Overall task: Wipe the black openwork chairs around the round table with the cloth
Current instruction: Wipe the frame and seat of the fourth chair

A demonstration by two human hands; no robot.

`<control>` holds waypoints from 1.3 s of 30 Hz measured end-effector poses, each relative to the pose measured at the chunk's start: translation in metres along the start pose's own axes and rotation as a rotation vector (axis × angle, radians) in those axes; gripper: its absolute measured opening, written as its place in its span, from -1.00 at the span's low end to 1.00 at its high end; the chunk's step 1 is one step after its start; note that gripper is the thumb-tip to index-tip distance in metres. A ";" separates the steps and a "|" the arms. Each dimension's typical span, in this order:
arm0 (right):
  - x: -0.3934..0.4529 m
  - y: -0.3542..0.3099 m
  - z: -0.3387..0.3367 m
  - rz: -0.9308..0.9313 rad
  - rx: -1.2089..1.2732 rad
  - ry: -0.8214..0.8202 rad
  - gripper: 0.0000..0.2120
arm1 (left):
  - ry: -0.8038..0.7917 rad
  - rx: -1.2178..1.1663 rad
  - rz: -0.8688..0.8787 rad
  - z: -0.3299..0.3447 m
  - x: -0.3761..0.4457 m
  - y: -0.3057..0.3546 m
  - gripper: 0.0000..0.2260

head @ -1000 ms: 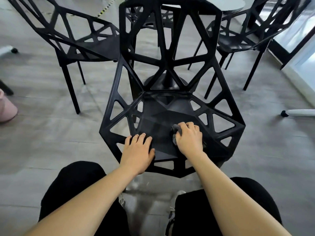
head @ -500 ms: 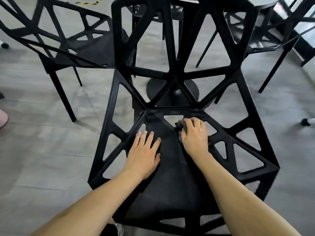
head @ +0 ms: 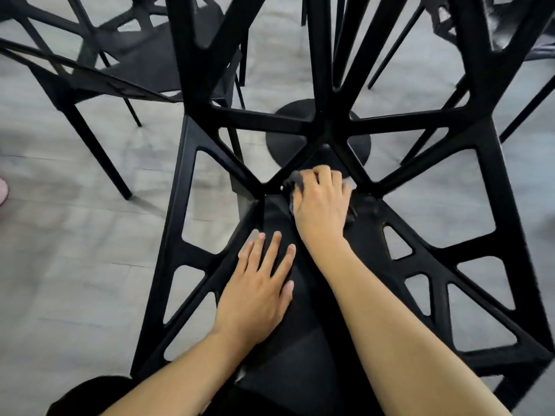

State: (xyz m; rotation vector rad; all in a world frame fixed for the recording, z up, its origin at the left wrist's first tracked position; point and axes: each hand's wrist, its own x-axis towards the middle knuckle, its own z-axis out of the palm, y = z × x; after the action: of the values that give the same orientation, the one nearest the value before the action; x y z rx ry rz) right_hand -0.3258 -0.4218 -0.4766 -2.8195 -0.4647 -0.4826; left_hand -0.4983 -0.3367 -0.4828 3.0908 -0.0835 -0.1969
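— Pressing down at the back edge of the chair [head: 354, 295] seat, what is the right hand [head: 319, 202] holding?
— The cloth [head: 295, 183], bunched under curled fingers where seat meets backrest.
— And the left hand [head: 258, 289]?
— Flat on the seat, fingers spread, holding nothing, just beside the right forearm.
— Anything nearby?
— Another chair [head: 120, 58] at the upper left; the table base [head: 300, 139] behind the backrest.

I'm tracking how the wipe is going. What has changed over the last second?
The right hand has pushed the cloth from the front of the chair seat to its back, where seat meets backrest. The left hand slid forward along the seat too, and the view has closed in. Unchanged: the right hand's grip on the cloth, the left hand flat and empty, nothing let go.
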 end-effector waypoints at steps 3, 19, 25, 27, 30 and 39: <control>0.016 -0.017 0.003 0.090 0.000 -0.162 -0.76 | -0.006 0.002 -0.005 0.002 0.001 0.000 -0.46; 0.012 0.036 -0.046 -0.328 0.228 0.148 -0.73 | -0.018 0.030 -0.001 0.002 0.008 0.003 -0.45; 0.113 0.024 -0.089 -0.276 0.112 0.489 -0.74 | 0.005 0.015 -0.005 0.003 0.007 0.003 -0.46; 0.103 0.028 -0.073 -0.318 0.049 0.446 -0.73 | 0.015 0.025 -0.008 0.005 0.008 0.003 -0.46; 0.057 0.052 -0.039 -0.380 -0.100 0.291 -0.76 | 0.018 0.019 -0.009 0.004 0.010 0.003 -0.46; -0.057 0.099 -0.011 -0.073 0.060 0.105 -0.79 | 0.044 -0.006 -0.007 0.007 0.011 0.002 -0.46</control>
State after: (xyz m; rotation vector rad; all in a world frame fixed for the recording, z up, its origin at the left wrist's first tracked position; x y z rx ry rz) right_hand -0.3457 -0.5311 -0.5051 -2.7123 -0.5519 -0.6168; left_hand -0.4888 -0.3400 -0.4907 3.0882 -0.0700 -0.1289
